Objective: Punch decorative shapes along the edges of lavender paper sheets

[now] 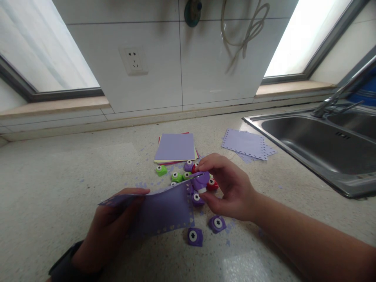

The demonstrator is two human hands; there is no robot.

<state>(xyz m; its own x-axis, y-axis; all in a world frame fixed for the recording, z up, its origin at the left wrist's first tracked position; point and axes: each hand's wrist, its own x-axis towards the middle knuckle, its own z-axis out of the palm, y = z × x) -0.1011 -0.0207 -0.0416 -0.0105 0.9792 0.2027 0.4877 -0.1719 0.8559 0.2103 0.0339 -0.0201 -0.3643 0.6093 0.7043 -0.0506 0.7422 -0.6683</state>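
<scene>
My left hand (114, 223) grips a purple sheet of paper (164, 207) by its left end, thumb below and fingers above. Small punched holes run along the sheet's near and right edges. In my right hand (227, 184) a purple craft punch (200, 181) is pinched between thumb and fingers, tilted on its side. The sheet's far right corner meets the punch's slot. Beneath and behind them sit several more small punches: a green one (161, 170), a red one (212, 184) and a purple one (197, 199). Two purple punches, one (195, 237) nearer and one (217, 223) farther right, lie closer to me.
A stack of coloured paper (175, 147) with a purple sheet on top lies behind the punches. Punched purple sheets (244, 143) overlap to its right. Beyond them is a steel sink (296, 139) with a faucet (329, 103). Purple paper bits are scattered on the speckled counter (58, 172).
</scene>
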